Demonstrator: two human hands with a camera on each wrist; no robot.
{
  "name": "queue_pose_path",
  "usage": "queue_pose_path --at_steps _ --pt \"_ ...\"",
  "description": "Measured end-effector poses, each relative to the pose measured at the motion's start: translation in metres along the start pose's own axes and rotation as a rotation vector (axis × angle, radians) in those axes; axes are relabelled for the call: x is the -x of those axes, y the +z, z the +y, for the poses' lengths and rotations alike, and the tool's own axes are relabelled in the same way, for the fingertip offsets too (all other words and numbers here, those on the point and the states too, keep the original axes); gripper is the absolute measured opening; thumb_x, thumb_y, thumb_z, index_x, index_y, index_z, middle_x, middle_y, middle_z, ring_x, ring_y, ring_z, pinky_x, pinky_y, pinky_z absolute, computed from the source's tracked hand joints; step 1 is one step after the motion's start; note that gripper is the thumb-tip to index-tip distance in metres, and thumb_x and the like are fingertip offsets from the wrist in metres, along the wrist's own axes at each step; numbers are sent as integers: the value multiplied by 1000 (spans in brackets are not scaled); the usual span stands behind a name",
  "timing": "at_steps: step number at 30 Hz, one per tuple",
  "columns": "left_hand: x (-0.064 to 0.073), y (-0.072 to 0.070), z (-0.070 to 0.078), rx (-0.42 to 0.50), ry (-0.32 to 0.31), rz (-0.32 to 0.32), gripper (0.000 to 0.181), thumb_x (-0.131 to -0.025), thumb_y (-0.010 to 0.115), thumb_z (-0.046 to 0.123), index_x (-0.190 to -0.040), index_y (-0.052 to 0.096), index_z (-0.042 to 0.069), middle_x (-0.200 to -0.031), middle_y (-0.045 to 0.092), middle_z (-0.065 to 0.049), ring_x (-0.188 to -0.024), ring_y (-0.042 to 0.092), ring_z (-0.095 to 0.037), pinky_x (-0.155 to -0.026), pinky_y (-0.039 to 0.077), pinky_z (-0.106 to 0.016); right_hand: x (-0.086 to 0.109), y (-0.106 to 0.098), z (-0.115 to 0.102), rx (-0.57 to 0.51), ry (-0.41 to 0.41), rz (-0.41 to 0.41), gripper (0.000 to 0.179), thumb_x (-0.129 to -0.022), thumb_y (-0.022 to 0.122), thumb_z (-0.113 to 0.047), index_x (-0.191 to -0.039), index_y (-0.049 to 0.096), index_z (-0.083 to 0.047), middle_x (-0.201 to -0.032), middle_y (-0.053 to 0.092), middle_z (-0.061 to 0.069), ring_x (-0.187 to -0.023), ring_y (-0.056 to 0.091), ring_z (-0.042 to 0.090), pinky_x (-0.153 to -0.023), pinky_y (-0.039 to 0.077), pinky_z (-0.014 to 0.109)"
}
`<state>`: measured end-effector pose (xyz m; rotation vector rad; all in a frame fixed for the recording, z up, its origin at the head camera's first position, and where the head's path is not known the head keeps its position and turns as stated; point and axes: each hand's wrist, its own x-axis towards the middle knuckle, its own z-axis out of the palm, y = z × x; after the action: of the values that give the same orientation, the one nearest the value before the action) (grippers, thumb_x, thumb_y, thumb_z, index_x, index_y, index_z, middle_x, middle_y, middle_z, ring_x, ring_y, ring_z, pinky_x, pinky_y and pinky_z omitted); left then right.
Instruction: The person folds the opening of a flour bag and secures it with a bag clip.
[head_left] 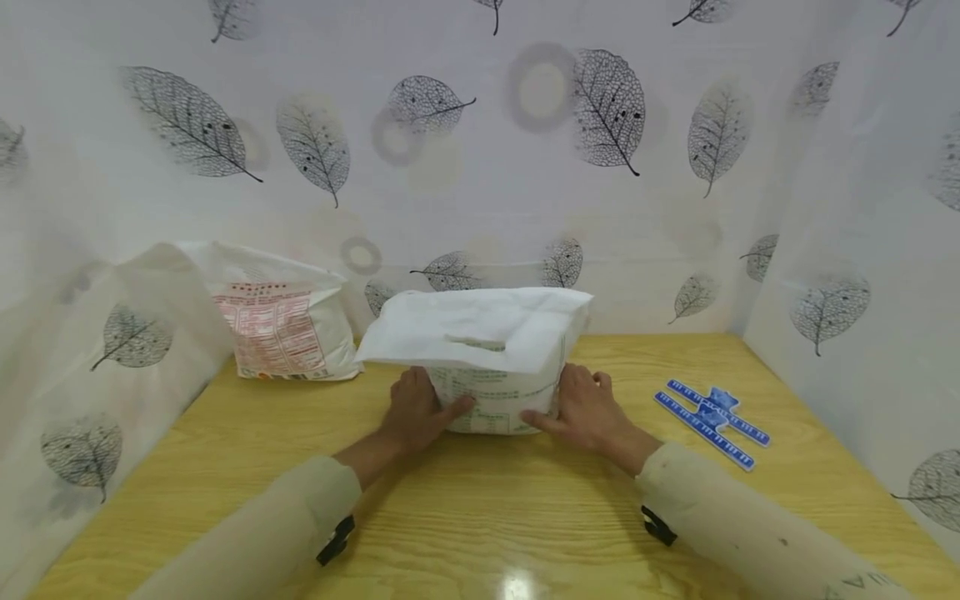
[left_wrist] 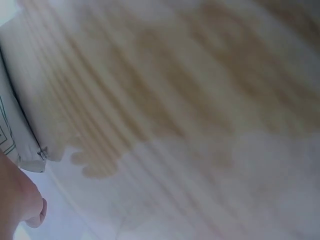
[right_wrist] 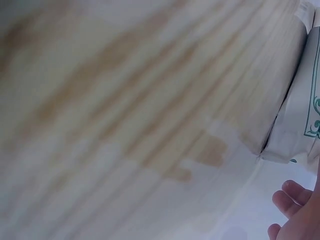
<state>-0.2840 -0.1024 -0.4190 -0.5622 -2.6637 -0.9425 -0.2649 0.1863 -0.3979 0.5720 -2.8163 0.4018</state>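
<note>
A white bag (head_left: 495, 329) with green print stands on the wooden table in the head view, its wide upper part tipped toward me and a narrow slit in the white top. My left hand (head_left: 416, 412) grips its lower left side, thumb across the front. On the opposite side my right hand (head_left: 592, 408) holds it the same way, thumb on the printed face. The bag hides most of the other fingers. In the left wrist view, the bag's corner (left_wrist: 30, 157) shows beside the left hand (left_wrist: 22, 205). The right wrist view catches the bag's green-bordered edge (right_wrist: 295, 130) above the right fingers.
Another white bag (head_left: 277, 325) with red print stands at the back left, against the leaf-patterned curtain (head_left: 480, 200). Two blue clips (head_left: 712, 417) with long marked bars lie to the right of my right hand on the wooden table (head_left: 480, 508).
</note>
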Motion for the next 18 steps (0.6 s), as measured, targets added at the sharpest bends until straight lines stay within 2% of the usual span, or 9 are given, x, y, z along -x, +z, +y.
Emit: queue_pose_path --at_steps 6,9,10,12,13,16,18 --pt "-2 5 5 8 -11 -31 87 -87 63 67 -143 33 8 -122 48 -12 -115 43 -31 -100 31 -54 5 -4 7 5 10 7 85 -87 58 -71 -137 42 -5 -127 57 14 -120 51 32 -95 32 57" --pt "-3 -1 3 -21 -17 -47 78 -86 59 72 -137 41 16 -117 54 -5 -112 48 -27 -97 35 -54 6 -6 8 -5 5 3 83 -88 57 -70 -136 43 -4 -124 58 13 -118 51 31 -97 31 58" --pt "-3 -5 2 -19 1 -44 74 -86 59 72 -135 43 18 -115 56 -3 -110 51 -25 -95 38 -53 6 -7 8 -6 2 -1 83 -89 56 -70 -137 43 -4 -125 58 13 -119 52 31 -98 31 58" --pt "-3 -17 0 1 58 -27 62 -90 59 66 -131 45 21 -114 59 0 -110 53 -24 -92 37 -54 5 -10 9 -8 -2 -11 82 -91 53 -69 -140 41 -4 -128 56 14 -121 51 31 -100 30 59" --pt "-3 -25 0 25 99 -14 57 -93 60 61 -131 45 22 -117 59 0 -113 53 -24 -95 37 -54 5 -13 9 -12 -1 -13 81 -93 52 -68 -141 39 -4 -130 55 15 -122 50 32 -100 29 60" --pt "-10 -49 2 154 318 32 50 -98 65 33 -139 42 18 -131 55 -4 -127 48 -28 -104 32 -58 2 -27 13 -14 11 12 78 -96 50 -63 -144 35 -3 -134 53 18 -125 49 36 -100 27 62" --pt "-11 -65 6 160 422 72 51 -96 67 23 -140 41 18 -135 52 -5 -132 45 -28 -109 32 -57 -3 -41 15 -22 26 32 77 -98 50 -60 -146 32 -2 -136 52 20 -126 48 39 -101 25 64"
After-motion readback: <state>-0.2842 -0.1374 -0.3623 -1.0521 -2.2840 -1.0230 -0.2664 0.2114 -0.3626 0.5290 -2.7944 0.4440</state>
